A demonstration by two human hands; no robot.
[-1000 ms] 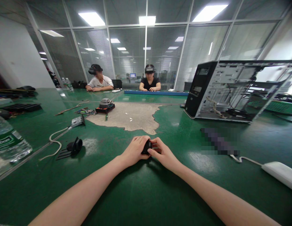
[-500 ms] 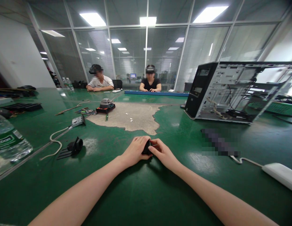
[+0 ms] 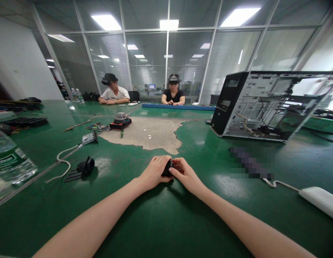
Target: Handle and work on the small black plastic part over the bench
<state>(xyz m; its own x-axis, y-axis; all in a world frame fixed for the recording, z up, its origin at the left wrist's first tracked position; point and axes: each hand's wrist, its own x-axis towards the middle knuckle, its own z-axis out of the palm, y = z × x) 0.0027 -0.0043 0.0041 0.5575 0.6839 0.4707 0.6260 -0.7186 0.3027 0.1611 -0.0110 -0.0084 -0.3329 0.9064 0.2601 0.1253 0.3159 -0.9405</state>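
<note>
Between my hands is a small black block-like part (image 3: 167,171), mostly covered by fingers, so its exact kind does not show. My left hand (image 3: 154,173) wraps round it from the left, fingers over the top and thumb below. From the other side, the bent fingers and thumb of my right hand (image 3: 187,175) pinch at its right edge. Both hands are low over the green table (image 3: 166,222), near the middle. Off to the left lies a black slotted plastic piece with a round part (image 3: 85,165).
An open computer case (image 3: 228,104) stands at the right. A white power strip (image 3: 321,200) and a blurred dark item (image 3: 249,163) lie nearer. Leftward are a water bottle (image 3: 10,159), a metal bracket with cable (image 3: 89,137) and a heatsink fan (image 3: 121,120). Two people (image 3: 173,96) sit opposite.
My right fingers have shifted very slightly at the black part's edge; my left hand keeps its hold. Across the table, the person in black has moved a little to the right.
</note>
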